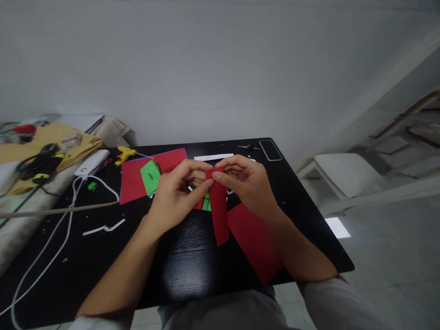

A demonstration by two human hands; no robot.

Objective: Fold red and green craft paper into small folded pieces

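A red paper strip (219,215) hangs down over the black table, its upper end folded over. My left hand (180,190) pinches the folded end from the left with thumb and fingers. From the right, my right hand (245,181) grips the same fold, thumb across its front. Behind the strip, partly hidden by my hands, lie small green and red paper pieces (206,203). A larger red sheet (254,240) lies beneath my right forearm.
On the black table (185,256) are a red sheet (132,181), green papers (150,176), a yellow glue gun (125,154), white scraps (104,228), a phone (270,150), keys (249,147) and a white power strip (92,162) with cables. A white stool (347,172) stands right.
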